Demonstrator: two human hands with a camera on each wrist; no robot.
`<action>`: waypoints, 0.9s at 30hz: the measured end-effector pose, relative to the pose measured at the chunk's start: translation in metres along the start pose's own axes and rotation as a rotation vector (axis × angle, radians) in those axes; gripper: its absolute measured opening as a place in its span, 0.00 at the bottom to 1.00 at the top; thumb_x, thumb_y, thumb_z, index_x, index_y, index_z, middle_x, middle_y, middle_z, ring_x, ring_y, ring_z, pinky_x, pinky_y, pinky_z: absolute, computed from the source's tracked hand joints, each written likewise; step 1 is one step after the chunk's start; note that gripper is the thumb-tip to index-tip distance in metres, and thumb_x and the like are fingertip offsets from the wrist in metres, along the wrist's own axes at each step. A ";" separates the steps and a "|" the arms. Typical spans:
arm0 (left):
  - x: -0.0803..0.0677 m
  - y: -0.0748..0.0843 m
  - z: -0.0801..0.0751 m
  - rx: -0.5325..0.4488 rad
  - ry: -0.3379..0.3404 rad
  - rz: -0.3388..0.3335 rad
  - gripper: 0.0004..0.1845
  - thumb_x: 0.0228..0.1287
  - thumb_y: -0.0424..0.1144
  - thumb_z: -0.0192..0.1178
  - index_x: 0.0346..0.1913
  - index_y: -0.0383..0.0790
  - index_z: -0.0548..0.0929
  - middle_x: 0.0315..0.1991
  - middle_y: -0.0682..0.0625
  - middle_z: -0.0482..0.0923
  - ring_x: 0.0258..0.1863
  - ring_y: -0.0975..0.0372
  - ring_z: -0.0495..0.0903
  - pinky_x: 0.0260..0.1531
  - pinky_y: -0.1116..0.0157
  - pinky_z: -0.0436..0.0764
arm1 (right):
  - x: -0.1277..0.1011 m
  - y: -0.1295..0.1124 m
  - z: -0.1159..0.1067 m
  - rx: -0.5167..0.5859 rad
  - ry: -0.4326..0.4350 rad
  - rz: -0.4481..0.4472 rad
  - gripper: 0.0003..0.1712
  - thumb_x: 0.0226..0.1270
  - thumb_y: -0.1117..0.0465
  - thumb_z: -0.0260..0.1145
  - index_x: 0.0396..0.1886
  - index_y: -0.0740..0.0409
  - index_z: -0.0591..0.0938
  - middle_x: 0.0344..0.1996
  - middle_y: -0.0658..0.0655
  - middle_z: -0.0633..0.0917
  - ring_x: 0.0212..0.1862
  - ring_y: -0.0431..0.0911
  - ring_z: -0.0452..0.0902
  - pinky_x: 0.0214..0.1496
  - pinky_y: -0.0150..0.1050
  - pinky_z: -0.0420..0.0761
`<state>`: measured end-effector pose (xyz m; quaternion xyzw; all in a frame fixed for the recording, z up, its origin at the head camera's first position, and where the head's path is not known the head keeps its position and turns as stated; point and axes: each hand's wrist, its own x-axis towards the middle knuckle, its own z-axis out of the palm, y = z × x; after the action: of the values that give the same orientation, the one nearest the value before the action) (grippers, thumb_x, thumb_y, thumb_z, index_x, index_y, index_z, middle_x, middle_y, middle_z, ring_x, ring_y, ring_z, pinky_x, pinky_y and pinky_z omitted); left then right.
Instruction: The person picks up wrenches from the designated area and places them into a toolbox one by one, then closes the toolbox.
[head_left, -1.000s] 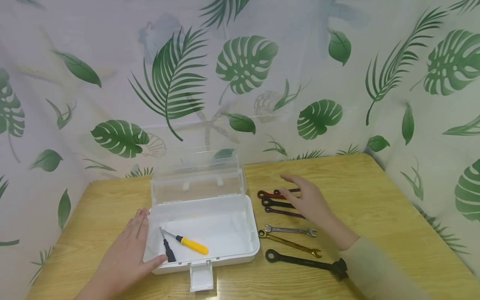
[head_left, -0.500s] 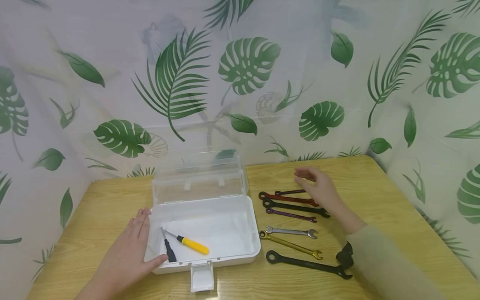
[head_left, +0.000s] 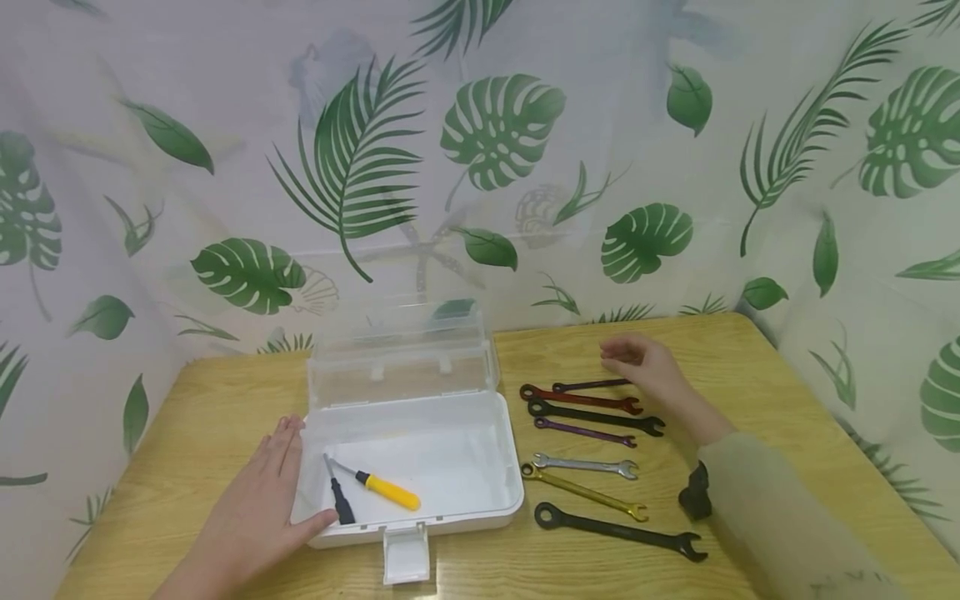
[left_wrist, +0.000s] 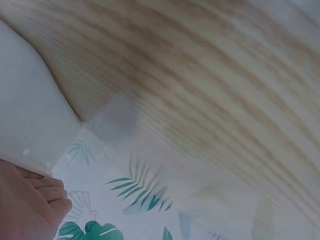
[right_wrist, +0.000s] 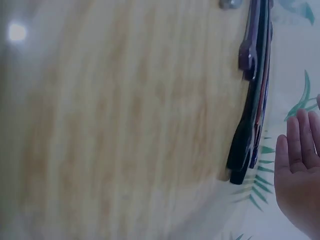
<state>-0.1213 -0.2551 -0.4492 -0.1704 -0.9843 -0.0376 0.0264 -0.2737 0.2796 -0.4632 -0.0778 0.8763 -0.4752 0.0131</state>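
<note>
Head view: left hand (head_left: 258,492) flat, fingers straight, on box (head_left: 450,450) near-left corner; right hand (head_left: 647,367) relaxed, empty, above far wrenches (head_left: 592,398).

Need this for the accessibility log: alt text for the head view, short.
A person's right hand hovers open above the far end of a row of seven wrenches on a wooden table, while the left hand rests on the near left corner of an open white plastic box holding two screwdrivers.

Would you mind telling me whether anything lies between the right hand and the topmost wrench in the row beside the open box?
Nothing visible does. The right hand hovers just above the far end of the topmost wrench, with only bare table around them.
</note>
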 end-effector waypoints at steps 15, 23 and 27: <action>0.000 0.001 -0.002 -0.008 -0.022 -0.024 0.63 0.65 0.74 0.61 0.78 0.18 0.59 0.83 0.28 0.55 0.82 0.36 0.59 0.80 0.39 0.65 | 0.006 0.016 0.001 -0.033 -0.111 0.005 0.21 0.75 0.67 0.68 0.63 0.74 0.80 0.56 0.74 0.85 0.52 0.55 0.84 0.46 0.27 0.83; 0.000 0.002 -0.003 -0.013 -0.025 -0.029 0.63 0.65 0.74 0.61 0.78 0.18 0.59 0.83 0.28 0.54 0.82 0.36 0.59 0.80 0.39 0.65 | 0.009 0.021 0.003 -0.049 -0.160 -0.009 0.19 0.72 0.69 0.70 0.59 0.73 0.82 0.51 0.72 0.85 0.48 0.47 0.82 0.44 0.29 0.83; 0.001 0.002 -0.003 -0.010 -0.023 -0.026 0.63 0.65 0.74 0.61 0.78 0.18 0.59 0.83 0.28 0.55 0.82 0.36 0.59 0.80 0.39 0.65 | 0.011 0.023 0.006 -0.080 -0.182 0.015 0.16 0.71 0.69 0.71 0.56 0.71 0.84 0.46 0.67 0.86 0.44 0.45 0.79 0.41 0.32 0.82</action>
<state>-0.1210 -0.2529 -0.4465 -0.1582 -0.9865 -0.0408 0.0140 -0.2864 0.2856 -0.4848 -0.1146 0.8903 -0.4308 0.0928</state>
